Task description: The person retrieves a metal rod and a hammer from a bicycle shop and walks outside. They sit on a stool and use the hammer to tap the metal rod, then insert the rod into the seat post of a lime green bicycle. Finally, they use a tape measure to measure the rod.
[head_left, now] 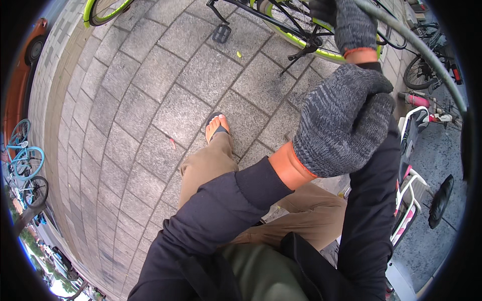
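My left hand (344, 120), in a dark grey knit glove with an orange cuff edge, has curled fingers over my right forearm, just below its bare wrist; whatever they hold is hidden. My right hand (354, 27), gloved alike, is raised at the top edge beside a grey curved tube (416, 42) and above a black bicycle with lime-green rims (281, 25); its fingertips are unclear. My sandalled foot (217, 125) rests on the stone paving (130, 100).
Another lime-green wheel (93, 17) is at upper left. At the left rim are an orange car (20, 85) and light-blue bicycles (27, 165). Along the right stand a black-tyred bicycle (419, 72), a pink cylinder (416, 100) and white bicycle frames (411, 190).
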The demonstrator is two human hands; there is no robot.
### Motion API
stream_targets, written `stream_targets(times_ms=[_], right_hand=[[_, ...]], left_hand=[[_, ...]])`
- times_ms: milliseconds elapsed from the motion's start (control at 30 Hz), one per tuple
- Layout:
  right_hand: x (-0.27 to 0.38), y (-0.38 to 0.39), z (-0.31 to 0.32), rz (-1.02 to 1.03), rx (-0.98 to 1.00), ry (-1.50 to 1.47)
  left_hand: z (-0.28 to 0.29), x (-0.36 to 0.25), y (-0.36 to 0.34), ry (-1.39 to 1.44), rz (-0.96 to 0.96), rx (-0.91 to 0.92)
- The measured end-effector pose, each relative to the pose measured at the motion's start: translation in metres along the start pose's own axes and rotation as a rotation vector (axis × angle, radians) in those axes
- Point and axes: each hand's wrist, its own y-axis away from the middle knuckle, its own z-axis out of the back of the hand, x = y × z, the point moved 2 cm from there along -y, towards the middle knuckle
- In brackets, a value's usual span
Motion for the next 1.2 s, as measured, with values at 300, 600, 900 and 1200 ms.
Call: stream_targets(times_ms=[300, 600, 900, 1200], right_hand=[[0.013, -0.034, -0.027, 0.010, 0.123, 0.156], [0.006, -0.045, -0.023, -0.001, 0.165, 0.135], [0.002, -0.040, -0.036, -0.036, 0.194, 0.101], [-0.004, -0.064, -0.027, -0.214, 0.235, 0.093]], left_hand=[[0.006, -0.001, -0.003, 0.026, 0.016, 0.000], [0.002, -0.002, -0.006, 0.054, 0.012, 0.000], [0.004, 0.001, -0.001, 0.057, 0.046, -0.015], [-0.005, -0.002, 0.009, 0.059, 0.119, 0.039]])
